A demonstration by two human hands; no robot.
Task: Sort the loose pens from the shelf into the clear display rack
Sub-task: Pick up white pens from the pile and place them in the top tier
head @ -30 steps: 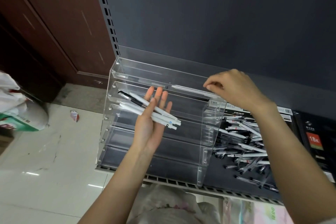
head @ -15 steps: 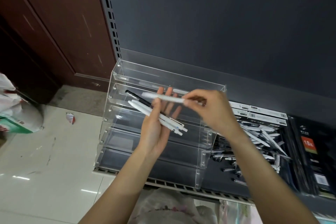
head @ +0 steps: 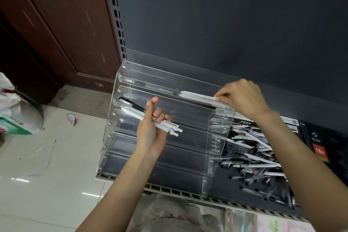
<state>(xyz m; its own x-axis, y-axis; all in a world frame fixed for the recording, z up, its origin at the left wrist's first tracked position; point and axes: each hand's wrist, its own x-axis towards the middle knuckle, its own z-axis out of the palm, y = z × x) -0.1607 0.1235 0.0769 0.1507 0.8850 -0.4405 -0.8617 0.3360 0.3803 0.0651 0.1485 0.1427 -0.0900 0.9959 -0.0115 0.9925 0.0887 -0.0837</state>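
Two hands up at the clear acrylic tiered display rack (head: pixel 162 137) on the dark shelf (head: pixel 226 184). Right hand (head: pixel 243 98) pinches the end of a white pen (head: pixel 197 97) lying in the rack's top tier, right side. Left hand (head: pixel 152 128) curls around a small bundle of white and black pens (head: pixel 150 117) in front of the middle tiers. Loose pile of pens (head: pixel 254 156) lies on the shelf just right of the rack.

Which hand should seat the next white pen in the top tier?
Probably the right hand: it is already at the clear rack's top tier, pinching a white pen laid there. The left hand grips the bundle of spare pens lower down, so it serves best as the supply.
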